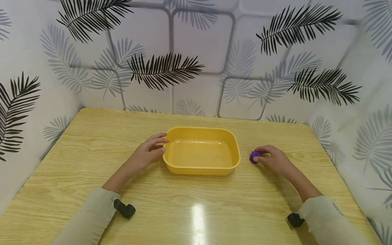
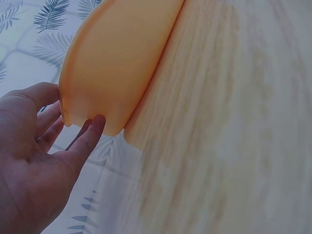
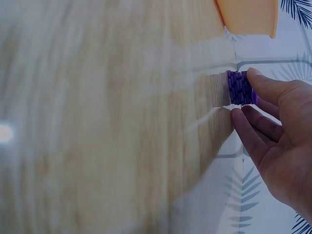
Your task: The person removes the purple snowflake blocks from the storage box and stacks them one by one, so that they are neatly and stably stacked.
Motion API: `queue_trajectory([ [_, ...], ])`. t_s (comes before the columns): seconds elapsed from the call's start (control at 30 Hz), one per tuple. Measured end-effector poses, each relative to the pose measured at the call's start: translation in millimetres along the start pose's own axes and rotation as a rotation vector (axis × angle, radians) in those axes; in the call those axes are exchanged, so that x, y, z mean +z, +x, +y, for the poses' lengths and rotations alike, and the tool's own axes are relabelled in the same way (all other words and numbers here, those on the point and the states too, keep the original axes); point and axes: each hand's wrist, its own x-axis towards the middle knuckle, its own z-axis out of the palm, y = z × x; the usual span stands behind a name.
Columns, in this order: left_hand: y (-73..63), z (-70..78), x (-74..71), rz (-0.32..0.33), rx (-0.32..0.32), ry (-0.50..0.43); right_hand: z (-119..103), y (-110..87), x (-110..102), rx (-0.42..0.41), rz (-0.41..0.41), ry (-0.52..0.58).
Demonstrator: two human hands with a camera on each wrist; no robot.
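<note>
A yellow plastic basin (image 1: 200,171) sits on the table, and nothing shows inside it. At its left end my left hand (image 1: 149,149) touches the rim with loosely bent fingers. In the left wrist view the thumb (image 2: 92,134) lies against the basin's outer wall (image 2: 122,53); some fingertips are hidden behind the rim. Right of the basin, my right hand (image 1: 275,160) pinches a small purple stack of notched discs (image 1: 254,157) between thumb and fingers. Its ridged side (image 3: 240,88) shows in the right wrist view, standing at the tabletop.
The wood-patterned table (image 1: 164,209) has a bright light reflection near its front. Walls with a leaf pattern (image 1: 197,89) enclose the back and both sides. Each sleeve cuff carries a black wrist camera (image 1: 125,209).
</note>
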Motion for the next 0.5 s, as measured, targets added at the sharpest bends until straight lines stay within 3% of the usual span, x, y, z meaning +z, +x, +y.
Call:
queue_trajectory([
  [0.5, 0.8, -1.7, -0.6, 0.002, 0.001, 0.002, -4.1, -2.4, 0.7, -0.007, -0.001, -0.016],
])
